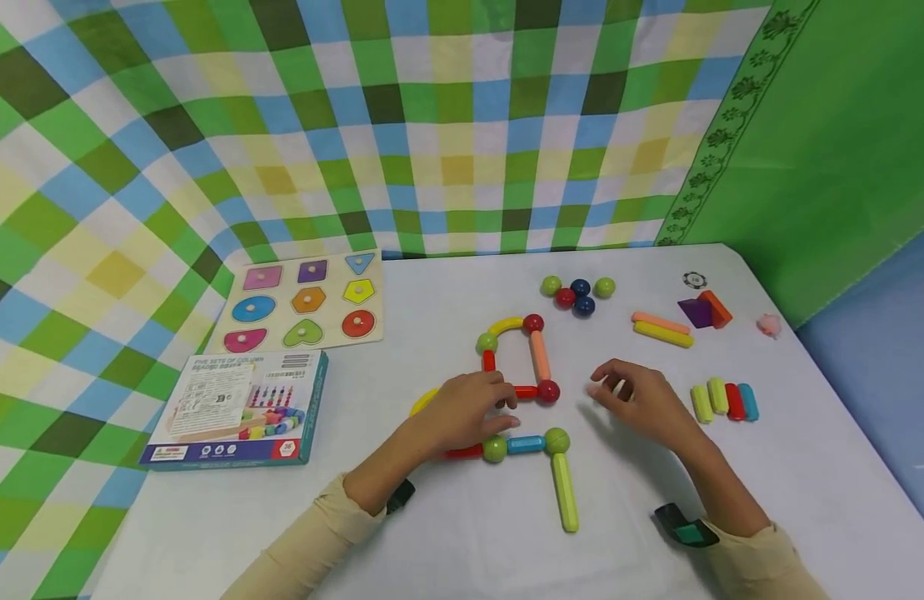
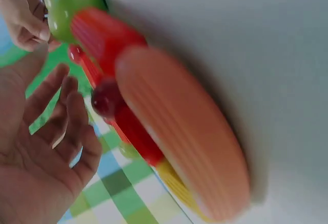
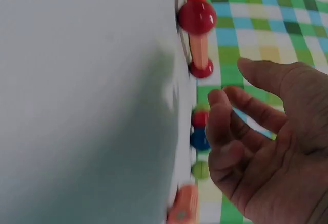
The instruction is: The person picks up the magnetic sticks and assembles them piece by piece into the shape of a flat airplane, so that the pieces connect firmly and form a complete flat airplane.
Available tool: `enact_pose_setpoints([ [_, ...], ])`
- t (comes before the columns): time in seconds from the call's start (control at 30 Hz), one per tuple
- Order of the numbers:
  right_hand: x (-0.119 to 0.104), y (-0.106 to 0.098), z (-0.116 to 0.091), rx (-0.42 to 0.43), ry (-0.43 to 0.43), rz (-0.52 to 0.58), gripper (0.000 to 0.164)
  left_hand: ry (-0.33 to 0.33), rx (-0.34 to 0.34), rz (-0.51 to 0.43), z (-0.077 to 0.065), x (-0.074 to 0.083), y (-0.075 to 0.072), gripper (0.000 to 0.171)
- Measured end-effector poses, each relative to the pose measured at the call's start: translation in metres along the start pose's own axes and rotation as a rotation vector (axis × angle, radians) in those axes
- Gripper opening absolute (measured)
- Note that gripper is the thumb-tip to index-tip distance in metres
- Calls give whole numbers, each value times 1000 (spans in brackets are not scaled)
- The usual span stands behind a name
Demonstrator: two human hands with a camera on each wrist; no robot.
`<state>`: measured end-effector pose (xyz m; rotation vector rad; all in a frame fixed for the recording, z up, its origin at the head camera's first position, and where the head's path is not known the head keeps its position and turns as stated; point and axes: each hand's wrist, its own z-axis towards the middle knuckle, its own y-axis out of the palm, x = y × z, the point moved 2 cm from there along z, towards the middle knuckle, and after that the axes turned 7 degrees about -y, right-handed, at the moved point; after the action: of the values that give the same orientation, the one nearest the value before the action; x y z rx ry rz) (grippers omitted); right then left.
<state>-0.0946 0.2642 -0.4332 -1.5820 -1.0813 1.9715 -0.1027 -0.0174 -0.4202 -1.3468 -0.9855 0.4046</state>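
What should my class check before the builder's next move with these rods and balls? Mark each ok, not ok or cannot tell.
Left hand and right hand free: ok, both hold nothing.
Long lime-green rod meeting lime-green corner ball: ok, they appear to touch.
Ball on that rod's other end: not ok, none there.
Loose balls available: ok, five lie grouped.
Near end of leftmost yellow curved rod joined: cannot tell, left forearm hides it.

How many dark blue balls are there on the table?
2: the rear dark blue ball and the front dark blue ball, both beside the loose red ball toward the back. The left hand could hide another.
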Motion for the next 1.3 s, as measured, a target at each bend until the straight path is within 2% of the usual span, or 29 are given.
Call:
enact_pose_setpoints([
  [0.1, -12, 10, 10, -42, -68, 6, 28, -56, 83, 35, 3, -11, -5, 31],
  [0.2, -20, 19, 18, -75, -96, -32, 33, -107, 116, 71, 6, -20, -5, 37],
  [0.33, -25, 27, 25, -97, -101, -69, 36, -111, 110, 82, 10, -27, -5, 40],
  [0.53, -29, 29, 37, -93, -85, -57, 35, -127, 104, 82, 16, -34, -5, 40],
  [0.73, -27, 31, 50, -87, -76, -42, 32, -125, 86, 53, 23, -43, -7, 39],
  [1.03, -22, 35, 66, -61, -76, -47, 33, -135, 96, 72, 34, -56, -9, 40],
  [1.17, -23, 35, 67, -74, -70, -38, 35, -139, 104, 83, 31, -57, -10, 41],
  [1.3, -22, 30, 57, -72, -58, -32, 36, -129, 106, 101, 18, -54, -13, 45],
])
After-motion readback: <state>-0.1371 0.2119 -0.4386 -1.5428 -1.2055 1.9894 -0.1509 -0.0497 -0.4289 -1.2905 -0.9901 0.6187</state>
